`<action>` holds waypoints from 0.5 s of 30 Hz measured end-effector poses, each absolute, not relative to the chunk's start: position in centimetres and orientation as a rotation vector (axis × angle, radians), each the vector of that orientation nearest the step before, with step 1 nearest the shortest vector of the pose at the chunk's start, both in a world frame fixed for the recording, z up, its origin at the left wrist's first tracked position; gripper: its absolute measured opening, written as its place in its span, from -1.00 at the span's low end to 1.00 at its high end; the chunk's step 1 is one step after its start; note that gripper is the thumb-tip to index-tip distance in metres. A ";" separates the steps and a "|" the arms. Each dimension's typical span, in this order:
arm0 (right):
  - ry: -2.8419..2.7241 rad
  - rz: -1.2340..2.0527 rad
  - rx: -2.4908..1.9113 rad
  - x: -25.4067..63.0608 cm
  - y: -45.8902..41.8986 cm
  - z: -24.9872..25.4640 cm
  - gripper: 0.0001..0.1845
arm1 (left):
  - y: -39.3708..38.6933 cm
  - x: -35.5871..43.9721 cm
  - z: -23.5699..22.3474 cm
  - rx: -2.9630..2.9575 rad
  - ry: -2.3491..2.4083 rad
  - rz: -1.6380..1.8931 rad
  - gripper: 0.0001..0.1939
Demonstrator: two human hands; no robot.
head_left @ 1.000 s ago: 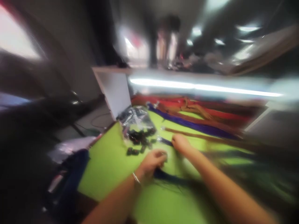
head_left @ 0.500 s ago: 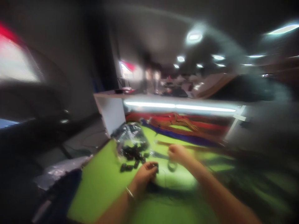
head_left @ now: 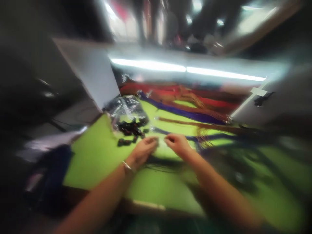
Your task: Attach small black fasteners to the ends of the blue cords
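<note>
My left hand (head_left: 144, 150), with a bracelet at its wrist, is closed in a pinch on a small black plastic part, which barely shows at the fingertips. Just to its right, my right hand (head_left: 179, 147) is also pinched closed, its fingertips facing the left ones across a small gap. What the right fingers hold is too small and blurred to name. Thin dark wires (head_left: 159, 167) lie on the green tabletop (head_left: 90, 159) below both hands. Beyond the left hand lies a pile of small black plastic parts (head_left: 131, 128), spilling from a clear plastic bag (head_left: 128, 107).
Red wire bundles (head_left: 168, 89), a purple bundle (head_left: 180, 112) and a brown bundle (head_left: 185, 122) lie across the back. A bright tube light (head_left: 148, 65) runs above them. A white side panel (head_left: 95, 74) stands at the left. More dark wires (head_left: 234, 162) lie at the right.
The view has tilted downward, so the table sits higher in the picture. My right hand has come down and closer to my left hand, which still pinches the black part.
</note>
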State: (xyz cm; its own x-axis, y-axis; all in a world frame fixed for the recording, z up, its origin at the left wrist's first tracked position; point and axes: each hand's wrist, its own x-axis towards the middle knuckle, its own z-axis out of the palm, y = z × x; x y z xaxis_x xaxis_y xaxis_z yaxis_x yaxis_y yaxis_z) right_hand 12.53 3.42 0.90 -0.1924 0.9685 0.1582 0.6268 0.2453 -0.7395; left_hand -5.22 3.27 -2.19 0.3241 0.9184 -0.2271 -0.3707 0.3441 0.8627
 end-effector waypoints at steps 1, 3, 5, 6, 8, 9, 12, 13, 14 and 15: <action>-1.888 0.711 -1.456 12.7 3.3 0.7 -0.82 | 3.2 -5.2 -2.1 0.790 0.825 0.970 -0.64; -1.880 0.730 -1.459 12.9 3.1 0.4 -0.80 | 3.2 -5.1 -2.0 0.770 0.820 0.958 -0.63; -1.904 0.756 -1.455 12.9 2.9 0.3 -0.77 | 3.2 -5.0 -1.9 0.745 0.830 0.943 -0.62; -1.921 0.764 -1.452 12.8 2.9 0.2 -0.76 | 3.2 -4.9 -1.9 0.733 0.836 0.938 -0.62; -1.945 0.769 -1.454 12.8 2.9 0.0 -0.76 | 3.2 -4.9 -1.8 0.713 0.845 0.932 -0.63; -1.956 0.770 -1.459 12.8 2.9 0.0 -0.76 | 3.2 -4.9 -1.8 0.709 0.846 0.928 -0.63; -1.978 0.780 -1.483 12.8 2.8 -0.1 -0.75 | 3.2 -4.9 -2.0 0.712 0.837 0.919 -0.64; -1.984 0.789 -1.487 12.8 2.8 -0.1 -0.74 | 3.3 -4.9 -2.1 0.715 0.830 0.914 -0.64; -1.989 0.805 -1.485 12.8 2.9 -0.1 -0.73 | 3.3 -4.9 -2.3 0.717 0.820 0.910 -0.64; -1.993 0.824 -1.478 12.8 2.9 -0.1 -0.73 | 3.3 -4.9 -2.4 0.717 0.811 0.905 -0.64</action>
